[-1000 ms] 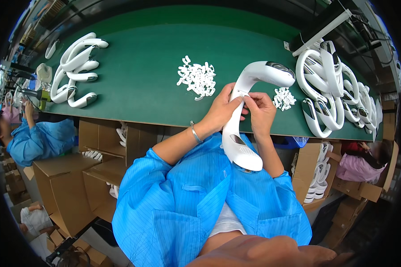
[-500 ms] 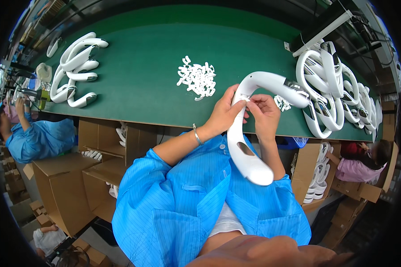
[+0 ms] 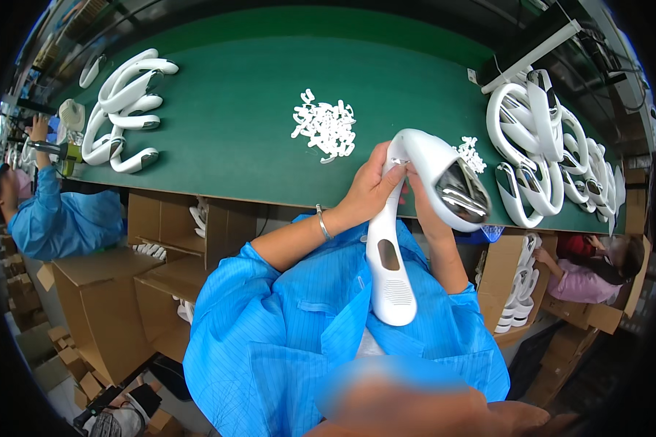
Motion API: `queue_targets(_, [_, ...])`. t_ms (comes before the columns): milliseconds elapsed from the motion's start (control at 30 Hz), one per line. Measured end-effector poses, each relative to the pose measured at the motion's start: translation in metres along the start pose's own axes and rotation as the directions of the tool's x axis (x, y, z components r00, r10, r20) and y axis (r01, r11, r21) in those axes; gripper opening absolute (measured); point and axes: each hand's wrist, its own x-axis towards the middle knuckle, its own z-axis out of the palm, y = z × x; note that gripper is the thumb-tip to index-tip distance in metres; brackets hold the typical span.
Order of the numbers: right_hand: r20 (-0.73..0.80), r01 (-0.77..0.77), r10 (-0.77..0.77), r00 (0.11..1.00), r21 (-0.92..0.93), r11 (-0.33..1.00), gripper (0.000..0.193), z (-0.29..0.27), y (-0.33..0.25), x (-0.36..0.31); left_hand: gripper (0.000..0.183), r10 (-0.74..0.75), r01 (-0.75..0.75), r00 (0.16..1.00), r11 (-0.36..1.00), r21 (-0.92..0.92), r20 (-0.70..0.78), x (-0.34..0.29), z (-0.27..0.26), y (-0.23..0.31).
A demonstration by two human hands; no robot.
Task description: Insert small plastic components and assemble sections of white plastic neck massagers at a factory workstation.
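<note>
A curved white neckband device is in front of my chest, with a shiny dark metallic plate on its right end and an oval dark window above fine ribs on its lower arm. My left hand is closed around it near the bend, the thumb lying along the inner side. At that same bend are the pinched fingertips of my right hand, which is largely hidden behind the device's right arm. Whatever small part those fingers hold cannot be made out. Beyond my hands lies a pile of small white plastic pieces on the green table.
A smaller pile of white pieces lies to the right. Several similar neckbands are stacked at the right, others at the left. Cardboard boxes stand below the table edge. Co-workers sit left and right.
The neckband has been turned in my hands: its right end swung down toward me, showing the metallic plate, and its lower arm moved left. My right hand is now mostly behind it.
</note>
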Motion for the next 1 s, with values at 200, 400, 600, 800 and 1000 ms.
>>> queue_targets(200, [0.063,0.181,-0.170,0.983,-0.376,0.909,0.017,0.022,-0.022,-0.005,0.038,-0.095,0.094,0.995,0.992,-0.078,-0.003,-0.001,-0.001,-0.005])
queue_targets(400, [-0.116,-0.010,-0.015,0.993,-0.210,0.978,0.022,0.019,-0.015,0.004,0.039,-0.056,0.056,0.998,0.994,-0.092,-0.001,-0.002,-0.001,-0.008])
queue_targets(600, [0.050,-0.012,0.022,0.999,-0.198,0.980,0.024,0.011,-0.019,0.009,0.035,0.028,-0.030,0.999,0.996,-0.085,-0.015,0.001,-0.001,-0.012])
queue_targets(800, [0.168,0.055,-0.021,0.986,-0.201,0.978,0.025,0.011,-0.030,0.015,0.033,0.048,-0.045,0.999,0.992,-0.115,0.016,0.003,-0.002,-0.008])
queue_targets(1000, [-0.009,-0.139,0.139,0.990,0.025,0.990,0.023,-0.017,0.030,0.032,0.030,-0.072,0.063,0.996,0.986,-0.157,-0.052,0.015,0.000,-0.025])
